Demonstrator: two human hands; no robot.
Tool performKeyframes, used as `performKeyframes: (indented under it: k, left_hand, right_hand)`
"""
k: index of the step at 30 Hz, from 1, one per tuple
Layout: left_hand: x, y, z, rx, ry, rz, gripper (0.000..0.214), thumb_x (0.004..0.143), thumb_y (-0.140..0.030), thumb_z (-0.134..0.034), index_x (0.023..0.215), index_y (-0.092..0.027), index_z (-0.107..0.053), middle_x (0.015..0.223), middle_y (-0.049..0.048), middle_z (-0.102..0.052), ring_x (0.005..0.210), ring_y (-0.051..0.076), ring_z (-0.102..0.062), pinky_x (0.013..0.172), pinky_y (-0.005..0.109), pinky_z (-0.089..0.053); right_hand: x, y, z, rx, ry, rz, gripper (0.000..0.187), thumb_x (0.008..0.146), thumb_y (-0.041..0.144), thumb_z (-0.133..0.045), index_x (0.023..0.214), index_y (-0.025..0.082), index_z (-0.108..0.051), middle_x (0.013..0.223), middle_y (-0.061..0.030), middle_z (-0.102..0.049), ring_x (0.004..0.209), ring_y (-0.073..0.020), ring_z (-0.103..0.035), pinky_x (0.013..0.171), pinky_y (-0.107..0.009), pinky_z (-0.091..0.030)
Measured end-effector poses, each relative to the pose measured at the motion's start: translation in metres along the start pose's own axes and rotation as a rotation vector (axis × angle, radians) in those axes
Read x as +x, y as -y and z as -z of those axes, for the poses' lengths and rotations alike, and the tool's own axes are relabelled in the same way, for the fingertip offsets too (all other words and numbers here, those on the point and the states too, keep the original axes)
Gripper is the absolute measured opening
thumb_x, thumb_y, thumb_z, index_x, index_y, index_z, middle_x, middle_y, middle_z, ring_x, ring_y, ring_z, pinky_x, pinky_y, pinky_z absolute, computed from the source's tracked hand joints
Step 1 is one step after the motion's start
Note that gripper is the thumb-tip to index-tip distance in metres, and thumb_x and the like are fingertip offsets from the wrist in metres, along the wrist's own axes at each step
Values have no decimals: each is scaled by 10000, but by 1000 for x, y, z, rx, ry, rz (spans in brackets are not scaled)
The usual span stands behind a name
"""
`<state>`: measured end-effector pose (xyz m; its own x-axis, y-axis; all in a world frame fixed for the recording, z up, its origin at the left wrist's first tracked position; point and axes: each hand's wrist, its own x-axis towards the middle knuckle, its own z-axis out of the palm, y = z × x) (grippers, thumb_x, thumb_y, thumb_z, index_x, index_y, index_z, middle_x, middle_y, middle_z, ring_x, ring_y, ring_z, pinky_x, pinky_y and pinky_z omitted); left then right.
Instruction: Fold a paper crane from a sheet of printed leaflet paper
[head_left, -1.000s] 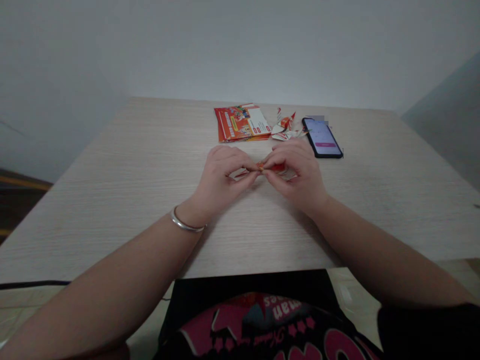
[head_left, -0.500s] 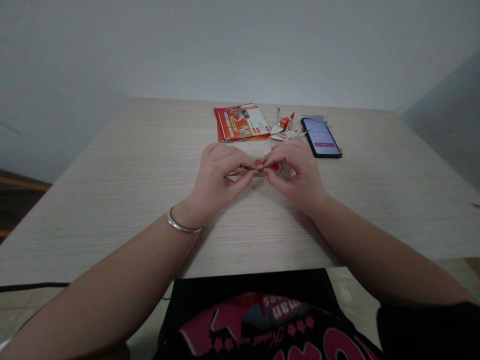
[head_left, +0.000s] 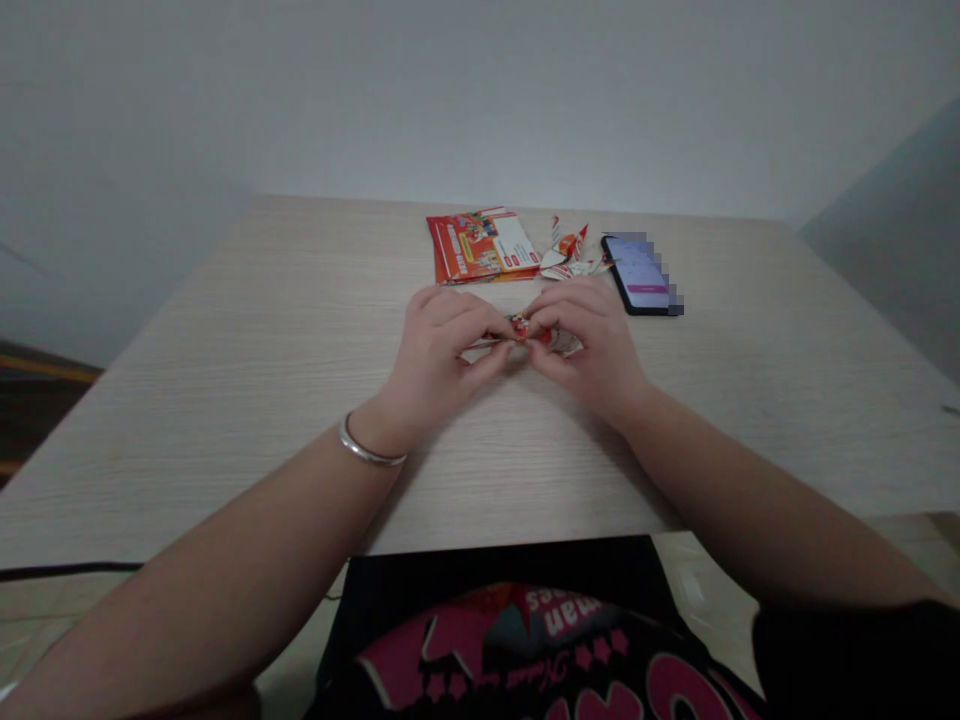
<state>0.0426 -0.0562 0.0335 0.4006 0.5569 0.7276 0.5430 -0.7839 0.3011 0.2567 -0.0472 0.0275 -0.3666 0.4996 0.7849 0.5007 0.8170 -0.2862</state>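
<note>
A small folded piece of red and white printed paper (head_left: 525, 330) is held just above the wooden table (head_left: 262, 330), near its middle. My left hand (head_left: 439, 350) pinches its left end between thumb and fingers. My right hand (head_left: 589, 345) pinches the right end, and part of the paper shows under its fingers. Both hands are closed on the paper, fingertips almost touching. A silver bangle (head_left: 367, 450) sits on my left wrist.
Behind my hands lie a stack of red and orange printed sheets (head_left: 480, 245), a finished folded paper figure (head_left: 571, 255) and a phone (head_left: 641, 272) with its screen lit. A dark cable (head_left: 67, 568) runs along the table's near left edge. White walls stand behind.
My hands have shifted slightly away from me with the paper, and their fingertips have worked closer together on it. Nothing else has moved.
</note>
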Motion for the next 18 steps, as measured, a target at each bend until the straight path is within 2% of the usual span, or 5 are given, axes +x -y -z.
performKeyframes:
  k: [8, 14, 18]
  left_hand:
    - [2, -1, 3, 26, 13, -41, 157, 1015, -301, -648, 900, -249, -741, 831, -16, -755, 838, 188, -665, 898, 408, -428]
    - [1, 0, 3, 38, 14, -49, 155, 1005, -332, -664, 881, -267, -730, 839, -26, -761, 832, 186, -667, 899, 419, -423]
    - [1, 2, 2, 54, 6, -38, 168, 1001, -354, -664, 862, -274, -714, 870, -22, -779, 839, 189, -679, 901, 432, -432]
  right_hand:
    - [-3, 2, 0, -18, -20, -22, 124, 843, 173, -691, 887, 284, -656, 959, 0, -765, 976, -234, -693, 982, -456, -484]
    - [-2, 1, 1, -12, -56, 23, 127, 832, 156, -681, 850, 280, -655, 969, -3, -768, 964, -233, -692, 981, -456, -490]
    - [-2, 1, 2, -19, -18, -50, 122, 815, 183, -684, 865, 292, -659, 1008, -6, -768, 999, -249, -692, 1015, -480, -477]
